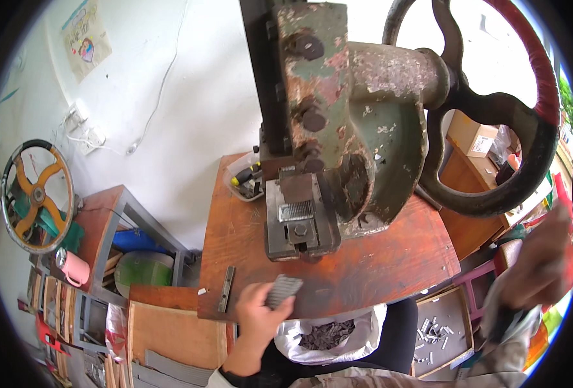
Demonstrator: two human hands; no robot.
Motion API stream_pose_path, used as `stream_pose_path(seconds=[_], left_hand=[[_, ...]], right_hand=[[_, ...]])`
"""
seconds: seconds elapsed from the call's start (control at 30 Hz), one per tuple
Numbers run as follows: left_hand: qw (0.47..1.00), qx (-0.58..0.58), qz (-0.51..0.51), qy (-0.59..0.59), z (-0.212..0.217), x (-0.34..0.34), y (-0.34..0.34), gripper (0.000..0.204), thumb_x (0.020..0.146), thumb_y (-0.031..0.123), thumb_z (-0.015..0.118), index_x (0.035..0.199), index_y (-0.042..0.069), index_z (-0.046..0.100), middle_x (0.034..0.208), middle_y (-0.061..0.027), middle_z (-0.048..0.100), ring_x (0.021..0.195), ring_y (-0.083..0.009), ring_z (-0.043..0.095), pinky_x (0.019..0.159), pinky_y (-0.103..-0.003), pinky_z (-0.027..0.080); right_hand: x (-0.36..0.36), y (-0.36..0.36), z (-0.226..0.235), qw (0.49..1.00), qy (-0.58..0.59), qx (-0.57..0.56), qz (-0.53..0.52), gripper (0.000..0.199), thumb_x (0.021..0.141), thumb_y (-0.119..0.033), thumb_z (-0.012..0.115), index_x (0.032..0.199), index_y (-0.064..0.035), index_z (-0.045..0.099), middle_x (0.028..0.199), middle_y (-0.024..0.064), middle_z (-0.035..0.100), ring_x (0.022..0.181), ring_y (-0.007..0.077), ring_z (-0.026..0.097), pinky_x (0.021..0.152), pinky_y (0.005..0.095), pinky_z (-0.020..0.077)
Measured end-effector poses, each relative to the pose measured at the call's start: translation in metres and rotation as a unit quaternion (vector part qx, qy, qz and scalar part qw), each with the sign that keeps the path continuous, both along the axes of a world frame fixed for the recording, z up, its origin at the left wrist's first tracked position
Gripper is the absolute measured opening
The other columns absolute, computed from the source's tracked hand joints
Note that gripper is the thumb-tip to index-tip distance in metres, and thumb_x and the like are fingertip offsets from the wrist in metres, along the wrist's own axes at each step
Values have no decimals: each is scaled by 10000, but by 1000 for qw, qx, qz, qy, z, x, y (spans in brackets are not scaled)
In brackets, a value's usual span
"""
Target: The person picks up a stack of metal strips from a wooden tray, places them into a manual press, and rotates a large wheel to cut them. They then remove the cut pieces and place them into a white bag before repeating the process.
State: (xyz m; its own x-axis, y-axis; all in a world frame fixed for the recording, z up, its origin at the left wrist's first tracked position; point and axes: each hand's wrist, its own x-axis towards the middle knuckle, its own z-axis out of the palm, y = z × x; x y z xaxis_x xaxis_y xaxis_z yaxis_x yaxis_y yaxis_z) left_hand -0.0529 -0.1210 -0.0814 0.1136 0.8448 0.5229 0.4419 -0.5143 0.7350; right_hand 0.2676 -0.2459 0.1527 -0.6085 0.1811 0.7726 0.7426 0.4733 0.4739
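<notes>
My left hand is closed on a small grey ribbed plate, pinched between thumb and fingers above the front edge of the wooden table. Behind it stands a worn green hand press, its ram over a metal die block. A shiny ribbed patch shows on the die under the ram. Out at the far right, my right hand is raised below the press's large handwheel. Motion smears its fingers, so I cannot make out their grip.
A white bag of dark metal scraps sits at my lap. Right of it is a tray with small pale pieces. A flat metal bar lies on the table's left side. Behind it stands a plastic tub of tools. Grey strips lie lower left.
</notes>
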Motion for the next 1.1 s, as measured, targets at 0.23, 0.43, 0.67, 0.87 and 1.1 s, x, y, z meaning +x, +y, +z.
stream_pose_path(seconds=[0.23,0.43,0.67,0.87,1.1], left_hand=[[989,-29,-51,133,-12,25,1,735,587,154,840,1215,-18,498,959,-163,594,894,-337,552,801,-420,454],[993,-79,-36,79,-20,15,-4,848,607,130,836,1312,-18,388,982,-165,585,911,-338,550,819,-424,453],[991,-92,-36,92,-16,15,-4,773,628,212,835,1262,-6,451,1006,-157,576,910,-331,540,807,-419,448],[972,30,-21,233,-20,44,6,635,623,334,824,1093,-17,581,987,-161,576,904,-348,530,799,-436,439],[990,-6,-37,136,-17,32,-7,844,607,143,850,1314,-8,415,998,-151,567,893,-302,547,803,-399,465]], right_hand=[[-82,93,-218,903,61,-424,22,677,643,-394,753,1242,-143,558,1261,122,511,1126,309,487,891,451,397],[-123,119,-232,903,1,-428,40,647,717,-484,667,1312,-275,520,1350,43,462,1202,339,421,972,504,359],[-99,125,-243,899,42,-435,15,520,747,-364,693,1227,-187,599,1253,54,558,1196,314,454,985,469,359],[-80,125,-246,843,250,-471,68,530,718,-240,742,1190,-56,588,1199,132,576,1146,373,480,973,458,408],[-77,121,-243,862,188,-466,63,544,733,-321,740,1192,-67,597,1217,132,567,1158,358,471,969,465,392]])
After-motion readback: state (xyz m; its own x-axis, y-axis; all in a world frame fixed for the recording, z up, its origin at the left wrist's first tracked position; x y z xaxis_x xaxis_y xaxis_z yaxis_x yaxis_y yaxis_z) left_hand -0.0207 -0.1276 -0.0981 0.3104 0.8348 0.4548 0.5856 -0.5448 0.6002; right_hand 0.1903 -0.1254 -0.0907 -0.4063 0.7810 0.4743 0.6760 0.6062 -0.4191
